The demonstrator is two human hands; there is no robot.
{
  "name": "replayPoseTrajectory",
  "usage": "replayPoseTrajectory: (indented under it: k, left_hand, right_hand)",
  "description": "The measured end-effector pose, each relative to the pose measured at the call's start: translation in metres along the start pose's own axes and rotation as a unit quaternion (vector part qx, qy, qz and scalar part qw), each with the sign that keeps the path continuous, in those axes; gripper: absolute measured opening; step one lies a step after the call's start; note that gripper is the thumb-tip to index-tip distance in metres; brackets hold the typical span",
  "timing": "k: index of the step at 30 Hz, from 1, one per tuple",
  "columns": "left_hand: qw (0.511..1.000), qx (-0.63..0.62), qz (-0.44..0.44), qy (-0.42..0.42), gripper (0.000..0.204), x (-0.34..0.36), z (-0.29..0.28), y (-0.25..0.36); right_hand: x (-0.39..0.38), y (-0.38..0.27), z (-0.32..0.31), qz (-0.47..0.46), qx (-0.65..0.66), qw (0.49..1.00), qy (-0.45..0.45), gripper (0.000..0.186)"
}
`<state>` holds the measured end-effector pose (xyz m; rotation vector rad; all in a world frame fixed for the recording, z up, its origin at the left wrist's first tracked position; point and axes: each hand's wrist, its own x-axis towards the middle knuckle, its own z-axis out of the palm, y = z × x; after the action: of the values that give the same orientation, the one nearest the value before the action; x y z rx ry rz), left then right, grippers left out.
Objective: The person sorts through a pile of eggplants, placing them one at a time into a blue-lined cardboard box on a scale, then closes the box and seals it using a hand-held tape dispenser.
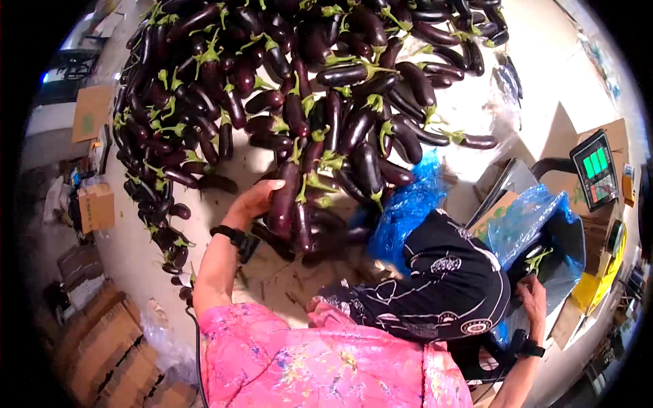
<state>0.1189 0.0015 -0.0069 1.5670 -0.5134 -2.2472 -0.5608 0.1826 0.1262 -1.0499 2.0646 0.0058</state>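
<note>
My left hand (257,198) is closed round a dark purple eggplant (282,204) at the near edge of a large heap, its thumb lying on the upper part of the fruit. A slimmer eggplant (302,228) lies right beside the held one. At the right, my right hand (532,298) reaches into a carton lined with a blue plastic bag (575,238). Its fingers are loosely bent and apart, just below the green stem of an eggplant (536,260) in the bag. The bag's shadowed inside hides most of that eggplant.
The eggplant heap (204,88) spreads over the pale floor ahead. Beside my patterned trouser leg (442,285) lies a crumpled blue plastic bag (408,211). A scale display (594,168) stands beyond the carton. Cardboard boxes (96,207) and flattened cartons (102,340) are at the left.
</note>
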Motion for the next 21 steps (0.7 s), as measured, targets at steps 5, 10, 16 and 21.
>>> replayPoseTrajectory:
  k: [5, 10, 16, 21]
  left_hand:
    - [0.983, -0.030, 0.092, -0.158, 0.052, -0.007, 0.085, 0.006]
    - [0.968, -0.081, 0.132, -0.198, 0.057, -0.006, 0.136, 0.030]
    - [0.972, -0.030, 0.138, -0.190, 0.058, 0.000, 0.147, 0.054]
    - [0.990, 0.088, 0.108, -0.031, 0.045, 0.004, 0.092, 0.027]
  right_hand:
    - [-0.005, -0.014, -0.004, -0.016, -0.038, 0.999, -0.006, 0.022]
    - [-0.013, -0.019, 0.000, -0.070, 0.011, 0.997, 0.005, 0.023]
    - [-0.017, -0.008, 0.008, -0.132, 0.055, 0.989, 0.041, 0.022]
    - [-0.018, -0.011, 0.011, -0.136, 0.030, 0.989, 0.039, 0.022]
